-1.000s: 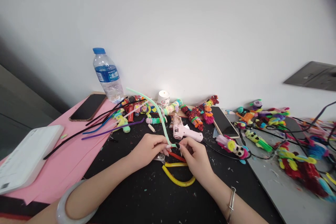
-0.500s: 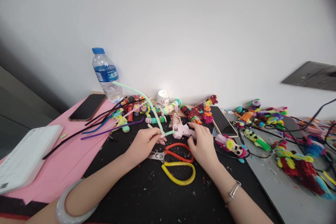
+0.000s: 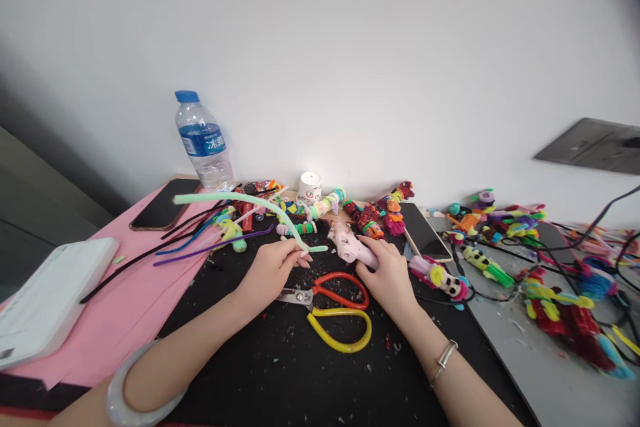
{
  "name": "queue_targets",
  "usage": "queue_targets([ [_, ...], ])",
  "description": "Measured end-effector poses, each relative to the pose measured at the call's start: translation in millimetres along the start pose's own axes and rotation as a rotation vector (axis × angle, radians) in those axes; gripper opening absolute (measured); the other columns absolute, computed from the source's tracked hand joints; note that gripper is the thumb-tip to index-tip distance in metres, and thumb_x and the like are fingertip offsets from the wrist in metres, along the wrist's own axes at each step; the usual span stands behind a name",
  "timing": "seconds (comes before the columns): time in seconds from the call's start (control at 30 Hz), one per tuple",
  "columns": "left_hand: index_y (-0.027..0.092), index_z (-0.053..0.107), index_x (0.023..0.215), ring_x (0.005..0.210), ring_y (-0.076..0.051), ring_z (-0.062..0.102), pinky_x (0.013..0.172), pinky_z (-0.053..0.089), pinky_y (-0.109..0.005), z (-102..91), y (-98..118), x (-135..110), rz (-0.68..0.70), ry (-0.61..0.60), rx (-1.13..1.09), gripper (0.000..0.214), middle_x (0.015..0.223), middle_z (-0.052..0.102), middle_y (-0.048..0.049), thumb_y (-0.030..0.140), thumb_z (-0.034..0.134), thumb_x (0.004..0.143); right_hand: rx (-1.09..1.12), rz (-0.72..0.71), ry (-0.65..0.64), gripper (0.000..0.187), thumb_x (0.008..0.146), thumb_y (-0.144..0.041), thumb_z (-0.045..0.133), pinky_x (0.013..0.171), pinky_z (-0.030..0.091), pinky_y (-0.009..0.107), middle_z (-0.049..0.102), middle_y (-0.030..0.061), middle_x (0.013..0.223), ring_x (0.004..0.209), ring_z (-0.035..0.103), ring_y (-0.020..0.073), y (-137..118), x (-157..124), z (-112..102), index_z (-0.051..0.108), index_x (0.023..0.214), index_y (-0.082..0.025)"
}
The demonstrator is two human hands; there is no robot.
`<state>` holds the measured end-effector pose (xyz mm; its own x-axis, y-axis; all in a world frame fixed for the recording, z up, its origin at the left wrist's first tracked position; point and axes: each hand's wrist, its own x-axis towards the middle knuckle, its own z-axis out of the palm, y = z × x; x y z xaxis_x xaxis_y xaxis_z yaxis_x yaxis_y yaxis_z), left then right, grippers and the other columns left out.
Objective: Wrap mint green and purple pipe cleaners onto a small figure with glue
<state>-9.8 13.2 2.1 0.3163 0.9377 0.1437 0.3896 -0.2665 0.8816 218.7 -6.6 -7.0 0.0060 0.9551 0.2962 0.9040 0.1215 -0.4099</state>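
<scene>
My left hand [image 3: 273,268] pinches a pale green pipe cleaner [image 3: 265,203] between thumb and fingers. Its long part arches up and away to the left, while a short bent end points right toward the glue gun. Wrapped round a pale pink glue gun [image 3: 350,247] is my right hand [image 3: 385,273]; the gun's stained front end faces away from me, and its rear is hidden by my fingers. The bent pipe cleaner end is apart from the gun. Between my wrists lie scissors [image 3: 320,293] with one red and one yellow handle, on the black mat [image 3: 280,373].
Several pipe-cleaner figures [image 3: 370,217] line the wall side, with more at right [image 3: 565,307]. A water bottle [image 3: 203,147], a paper cup [image 3: 310,188], two phones [image 3: 165,203] and a white box [image 3: 55,300] stand or lie around. Loose pipe cleaners [image 3: 210,247] cross the pink sheet [image 3: 130,293].
The pipe cleaner's bent end has come away from the glue gun, and its long part has swung down to the left. The glue gun has turned in my right hand.
</scene>
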Motion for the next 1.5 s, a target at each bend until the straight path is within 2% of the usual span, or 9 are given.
queue_targets([
  [0.23, 0.018, 0.058, 0.077, 0.075, -0.017, 0.066, 0.072, 0.049, -0.027, -4.3, 0.4, -0.6, 0.07, 0.034, 0.131, 0.021, 0.076, 0.069, -0.0027, 0.02, 0.041, 0.088, 0.389, 0.008, 0.052, 0.027, 0.079, -0.024, 0.056, 0.079, 0.047, 0.036, 0.067, 0.0073, 0.1, 0.088, 0.061, 0.0231, -4.3, -3.4, -3.5, 0.059, 0.105, -0.018],
  [0.47, 0.019, 0.055, 0.079, 0.076, -0.017, 0.064, 0.07, 0.045, -0.026, -4.5, -1.6, -3.3, 0.11, 0.063, 0.234, 0.018, 0.078, 0.068, -0.0018, 0.021, 0.04, 0.089, 0.634, 0.051, 0.0, 0.024, 0.073, -0.022, 0.059, 0.074, 0.052, 0.034, 0.072, 0.0088, 0.093, 0.083, 0.066, 0.0245, -10.8, -6.8, -4.1, 0.066, 0.095, -0.015],
  [0.77, 0.02, 0.054, 0.08, 0.077, -0.017, 0.063, 0.069, 0.044, -0.026, -3.3, -1.7, -5.7, 0.131, 0.075, 0.278, 0.018, 0.079, 0.067, -0.002, 0.021, 0.039, 0.09, 0.688, 0.025, -0.132, 0.023, 0.074, -0.019, 0.058, 0.074, 0.053, 0.035, 0.073, 0.0075, 0.092, 0.08, 0.067, 0.0234, -13.3, -5.4, -6.2, 0.067, 0.095, -0.014],
  [1.13, 0.02, 0.054, 0.081, 0.076, -0.017, 0.064, 0.069, 0.045, -0.026, -2.5, -2.8, -6.2, 0.15, 0.099, 0.272, 0.019, 0.078, 0.066, -0.0022, 0.023, 0.039, 0.09, 0.684, 0.004, -0.167, 0.03, 0.076, -0.023, 0.059, 0.08, 0.052, 0.039, 0.071, 0.0085, 0.1, 0.089, 0.066, 0.0264, -14.0, -5.0, -6.3, 0.066, 0.104, -0.016],
  [1.5, 0.02, 0.055, 0.081, 0.076, -0.017, 0.063, 0.069, 0.043, -0.025, -2.5, -2.9, -6.6, 0.157, 0.094, 0.274, 0.017, 0.079, 0.066, -0.0023, 0.02, 0.04, 0.09, 0.655, -0.013, -0.163, 0.028, 0.076, -0.021, 0.059, 0.077, 0.052, 0.033, 0.072, 0.0065, 0.097, 0.085, 0.066, 0.0238, -15.4, -5.0, -7.7, 0.066, 0.103, -0.017],
])
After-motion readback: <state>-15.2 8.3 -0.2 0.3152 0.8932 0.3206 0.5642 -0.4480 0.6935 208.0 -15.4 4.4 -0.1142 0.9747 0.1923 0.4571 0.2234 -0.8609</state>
